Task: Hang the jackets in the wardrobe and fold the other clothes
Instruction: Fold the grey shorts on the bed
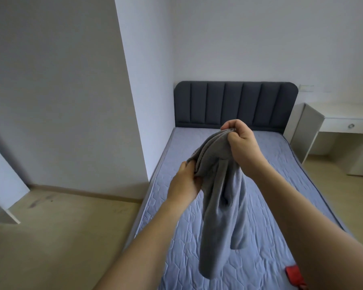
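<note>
over bed (260,185): grey garment (220,195) pinched in fingers (232,141)

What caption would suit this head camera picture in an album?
Both hands, left and right, hold a bunched grey garment up above a blue mattress.

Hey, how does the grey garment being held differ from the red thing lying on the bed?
The grey garment hangs in the air, gripped by the left hand and the right hand; the red item lies untouched on the mattress. The grey garment shows nearly whole; the red item is partly hidden by the right forearm. Both look like cloth.
</note>
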